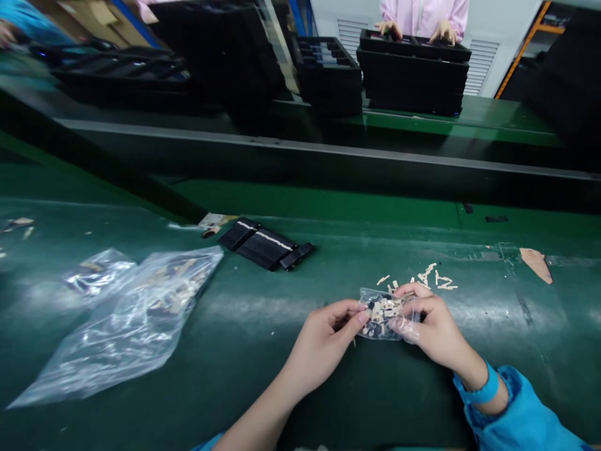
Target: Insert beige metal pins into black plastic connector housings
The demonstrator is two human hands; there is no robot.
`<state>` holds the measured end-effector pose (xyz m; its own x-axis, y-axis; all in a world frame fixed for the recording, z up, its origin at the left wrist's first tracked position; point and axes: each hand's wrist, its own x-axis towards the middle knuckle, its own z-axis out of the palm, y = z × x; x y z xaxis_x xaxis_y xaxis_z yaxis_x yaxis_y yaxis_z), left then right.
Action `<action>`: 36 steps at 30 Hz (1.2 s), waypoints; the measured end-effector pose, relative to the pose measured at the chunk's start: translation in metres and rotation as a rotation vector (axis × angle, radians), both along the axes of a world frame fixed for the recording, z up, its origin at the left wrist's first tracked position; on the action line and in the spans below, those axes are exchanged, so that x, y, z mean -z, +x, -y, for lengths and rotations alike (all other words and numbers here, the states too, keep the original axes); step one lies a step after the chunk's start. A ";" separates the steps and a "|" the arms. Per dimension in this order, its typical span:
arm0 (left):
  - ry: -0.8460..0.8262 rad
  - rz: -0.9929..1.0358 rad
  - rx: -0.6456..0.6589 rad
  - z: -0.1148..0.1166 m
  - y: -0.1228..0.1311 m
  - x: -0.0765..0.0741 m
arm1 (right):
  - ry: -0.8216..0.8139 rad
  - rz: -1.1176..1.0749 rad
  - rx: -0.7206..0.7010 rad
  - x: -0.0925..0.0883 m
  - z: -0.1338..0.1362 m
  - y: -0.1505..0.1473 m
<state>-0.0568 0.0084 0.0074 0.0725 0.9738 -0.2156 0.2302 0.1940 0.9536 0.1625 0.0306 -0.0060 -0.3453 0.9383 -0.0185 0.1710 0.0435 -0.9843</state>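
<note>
Both my hands hold a small clear plastic bag point(382, 330) filled with little cream and dark parts. My left hand point(323, 341) pinches the bag's left edge between thumb and fingers. At the other end, my right hand point(434, 326) is closed on the bag, its thumb and fingers partly inside or behind the plastic; I cannot tell which. Just beyond the bag, several loose cream-coloured strips point(427, 274) lie scattered on the green work surface point(263, 388).
A large clear bag point(136, 332) with small parts lies at left, a smaller bag point(98, 270) beside it. A black slotted tray point(263, 244) sits behind. Stacked black trays point(416, 78) stand across the bench, with a person's hands point(444, 32) over them. A brown scrap point(536, 264) lies right.
</note>
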 end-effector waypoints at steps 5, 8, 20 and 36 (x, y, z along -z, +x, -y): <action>0.032 -0.036 -0.053 0.025 -0.017 -0.001 | -0.049 0.038 -0.095 -0.007 0.012 -0.002; 0.050 -0.061 -0.109 0.043 -0.027 0.004 | -0.041 0.112 -0.134 -0.011 0.020 -0.005; 0.085 -0.610 -0.167 0.084 -0.086 0.023 | 0.033 0.552 -0.318 -0.017 0.035 0.000; 0.676 -0.799 0.479 0.048 -0.006 0.011 | 0.196 0.877 -0.264 -0.039 0.035 0.045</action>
